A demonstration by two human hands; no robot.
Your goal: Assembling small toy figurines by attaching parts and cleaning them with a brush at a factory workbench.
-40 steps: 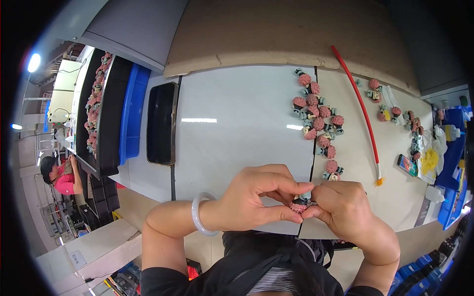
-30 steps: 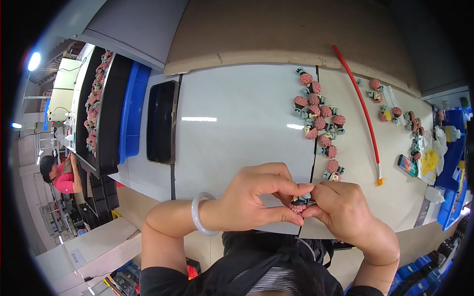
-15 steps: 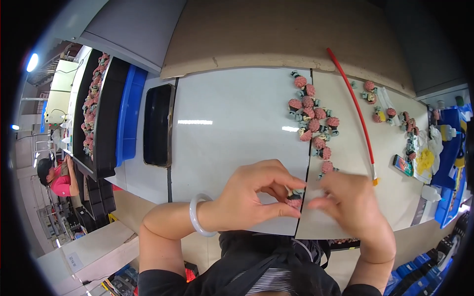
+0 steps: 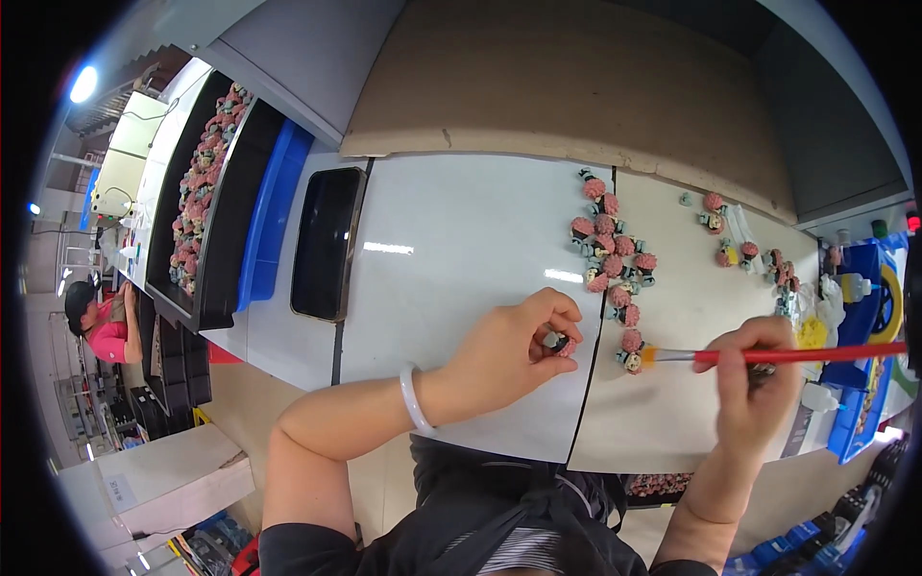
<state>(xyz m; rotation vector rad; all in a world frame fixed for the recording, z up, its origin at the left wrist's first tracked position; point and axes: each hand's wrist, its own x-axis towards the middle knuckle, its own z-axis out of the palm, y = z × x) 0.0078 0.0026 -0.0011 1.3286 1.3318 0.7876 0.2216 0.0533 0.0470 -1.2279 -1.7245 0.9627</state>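
Note:
My left hand (image 4: 514, 344), a pale bangle (image 4: 415, 398) on its wrist, pinches a small pink-topped figurine (image 4: 567, 347) with dark and pale parts. In my right hand (image 4: 754, 370) is a red-handled paintbrush (image 4: 816, 355), lying roughly level with its bristles pointing left. The bristle tip is beside or against the nearest of the standing figurines (image 4: 631, 362); I cannot tell whether it touches. A cluster of similar pink figurines (image 4: 605, 240) runs away from there along the seam of the white table (image 4: 461, 250).
A dark phone (image 4: 328, 245) lies at the left, near a blue bin (image 4: 274, 216) and a black tray (image 4: 252, 134) heaped with pink figurines. More figurines (image 4: 715, 213) and a blue tray (image 4: 845, 422) are at the right. Another person (image 4: 106, 326) sits far left.
My right hand has taken up the paintbrush that lay on the table and brought its tip to the near end of the cluster. My left hand still holds its figurine, slightly farther from me.

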